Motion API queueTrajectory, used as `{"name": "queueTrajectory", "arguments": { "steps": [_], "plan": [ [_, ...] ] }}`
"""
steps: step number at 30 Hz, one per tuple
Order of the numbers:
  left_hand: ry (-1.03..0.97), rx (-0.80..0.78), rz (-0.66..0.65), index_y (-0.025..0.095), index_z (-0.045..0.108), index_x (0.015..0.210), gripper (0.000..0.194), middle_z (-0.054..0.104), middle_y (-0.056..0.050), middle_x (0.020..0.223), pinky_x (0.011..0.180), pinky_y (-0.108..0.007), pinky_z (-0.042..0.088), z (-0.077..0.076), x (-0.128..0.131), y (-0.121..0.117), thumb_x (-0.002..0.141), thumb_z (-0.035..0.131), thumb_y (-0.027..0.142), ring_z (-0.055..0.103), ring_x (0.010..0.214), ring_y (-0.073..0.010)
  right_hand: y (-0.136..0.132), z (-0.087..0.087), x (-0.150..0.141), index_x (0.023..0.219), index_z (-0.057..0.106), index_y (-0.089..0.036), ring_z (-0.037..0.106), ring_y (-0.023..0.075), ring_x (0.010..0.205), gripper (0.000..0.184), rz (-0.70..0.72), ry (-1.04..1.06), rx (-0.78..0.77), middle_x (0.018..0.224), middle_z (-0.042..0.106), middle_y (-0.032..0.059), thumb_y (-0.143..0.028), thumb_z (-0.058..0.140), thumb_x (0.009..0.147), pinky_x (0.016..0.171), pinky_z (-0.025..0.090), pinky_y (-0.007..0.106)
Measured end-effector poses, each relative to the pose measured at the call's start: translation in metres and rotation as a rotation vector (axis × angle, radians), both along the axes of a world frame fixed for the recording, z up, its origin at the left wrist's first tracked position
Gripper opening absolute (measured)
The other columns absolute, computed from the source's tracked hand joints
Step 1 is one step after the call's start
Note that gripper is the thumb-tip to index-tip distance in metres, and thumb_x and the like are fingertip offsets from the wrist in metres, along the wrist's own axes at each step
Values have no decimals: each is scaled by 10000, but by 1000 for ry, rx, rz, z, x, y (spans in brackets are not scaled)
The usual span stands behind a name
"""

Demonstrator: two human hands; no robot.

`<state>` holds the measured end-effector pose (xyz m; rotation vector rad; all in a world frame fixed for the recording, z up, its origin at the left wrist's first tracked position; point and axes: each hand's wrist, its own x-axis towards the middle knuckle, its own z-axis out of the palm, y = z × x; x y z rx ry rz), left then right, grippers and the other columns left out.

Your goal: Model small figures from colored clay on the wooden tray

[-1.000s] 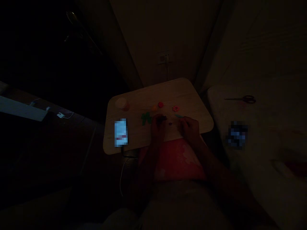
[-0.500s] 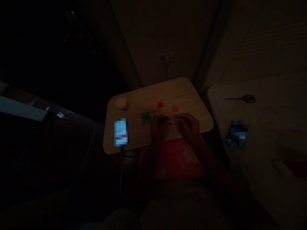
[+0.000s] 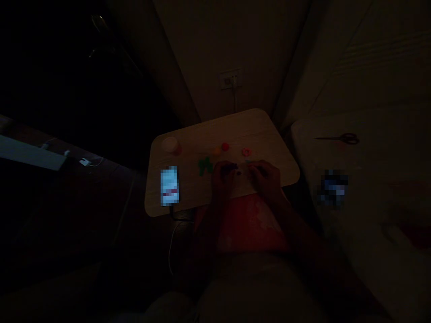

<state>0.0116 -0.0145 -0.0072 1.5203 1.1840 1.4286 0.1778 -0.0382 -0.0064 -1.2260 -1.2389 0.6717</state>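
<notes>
In the dim head view my left hand is closed around a dark bluish-purple piece that looks like modelling clay. My right hand is curled with its fingertips together at the table; what it pinches, if anything, is too dark to see. Between the hands lies a small dark bit. A tiny teal piece is by the right fingertips. Beyond them are a pinkish-orange flower-like shape, a red ball and a yellow-orange lump. Left of my left hand lies a green branching shape.
The small wooden table also bears a pale-lidded tub and a lit, blurred phone with a cable. Scissors and a pixelated dark item lie on the pale surface at right. A wall socket holds a plug.
The picture is slightly darker. Both hands stay almost in place, with only slight finger movement on the right; the pieces on the table have not visibly moved.
</notes>
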Motion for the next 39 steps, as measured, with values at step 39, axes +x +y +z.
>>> {"name": "queueTrajectory", "arguments": {
  "steps": [39],
  "plan": [
    [-24, -19, -1, 222, 625, 1032, 214, 695, -48, 1004, 878, -322, 535, -1, 1, 0, 846, 699, 297, 667, 934, -184, 2, -7, -4, 1024, 714, -232, 753, 210, 764, 205, -18, 277, -71, 897, 773, 55, -321, 733, 840, 725, 629, 353]
  ]
}}
